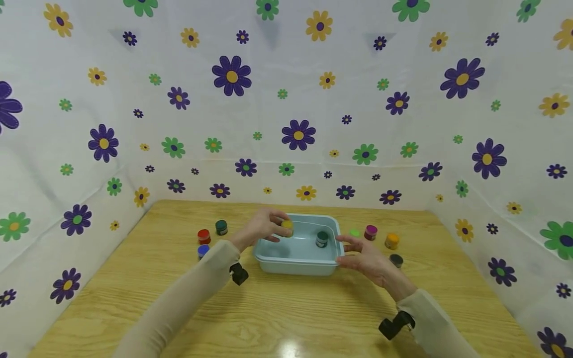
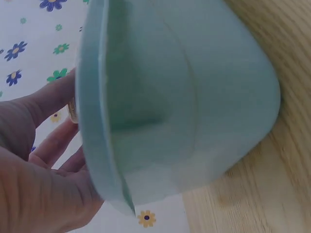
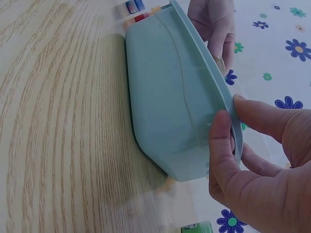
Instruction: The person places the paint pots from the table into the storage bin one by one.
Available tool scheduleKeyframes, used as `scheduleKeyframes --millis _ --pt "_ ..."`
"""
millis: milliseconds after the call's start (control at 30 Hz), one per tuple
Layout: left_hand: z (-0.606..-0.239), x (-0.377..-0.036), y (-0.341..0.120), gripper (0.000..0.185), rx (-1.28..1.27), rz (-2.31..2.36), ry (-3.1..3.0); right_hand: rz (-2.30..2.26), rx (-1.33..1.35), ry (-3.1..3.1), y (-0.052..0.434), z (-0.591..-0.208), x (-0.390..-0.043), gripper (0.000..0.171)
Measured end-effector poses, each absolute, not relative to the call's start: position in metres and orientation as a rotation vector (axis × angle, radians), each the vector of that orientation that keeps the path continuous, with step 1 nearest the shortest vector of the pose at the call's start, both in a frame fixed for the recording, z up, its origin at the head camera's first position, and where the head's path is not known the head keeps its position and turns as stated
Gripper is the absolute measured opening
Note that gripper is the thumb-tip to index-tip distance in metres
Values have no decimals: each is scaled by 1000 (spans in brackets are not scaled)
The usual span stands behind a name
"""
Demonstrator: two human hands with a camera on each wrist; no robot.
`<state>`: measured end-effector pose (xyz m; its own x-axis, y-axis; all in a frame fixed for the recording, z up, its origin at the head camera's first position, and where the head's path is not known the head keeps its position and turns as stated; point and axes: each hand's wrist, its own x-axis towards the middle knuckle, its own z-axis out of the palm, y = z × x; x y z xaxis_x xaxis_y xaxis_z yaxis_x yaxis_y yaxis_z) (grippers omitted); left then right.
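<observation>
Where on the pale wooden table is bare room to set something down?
Bare: between the beige sleeves, in front of the bluish rectangular plastic tub; left of the left sleeve, nearer than the round blue-lidded jar. Crowded: right of the tub, around the magenta-lidded jar and orange-lidded jar.

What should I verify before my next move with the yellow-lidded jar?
1. Left grip holding the yellow-lidded jar: ok.
2. That jar over the pale blue tub: ok.
3. Right grip pinching the tub's rim: ok.
4. Dark-green-lidded jar upright inside the tub: ok.
5. Yellow lid screwed tight: cannot tell.
6. Space right of the tub free of jars: not ok, magenta-lidded jar and others there.
</observation>
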<state>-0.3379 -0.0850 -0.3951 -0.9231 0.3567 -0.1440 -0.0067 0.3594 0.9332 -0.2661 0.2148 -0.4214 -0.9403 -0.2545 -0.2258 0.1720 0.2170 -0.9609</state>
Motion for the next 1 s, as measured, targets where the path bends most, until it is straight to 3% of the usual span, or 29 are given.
scheduleKeyframes --millis 433,1000 --pt "-409 -325 -46 46 463 1579 2221 -1800 -77 2129 214 -420 -266 67" --pt "-420 -322 -5 41 293 1556 2274 -1807 -111 2104 214 -419 -266 68"
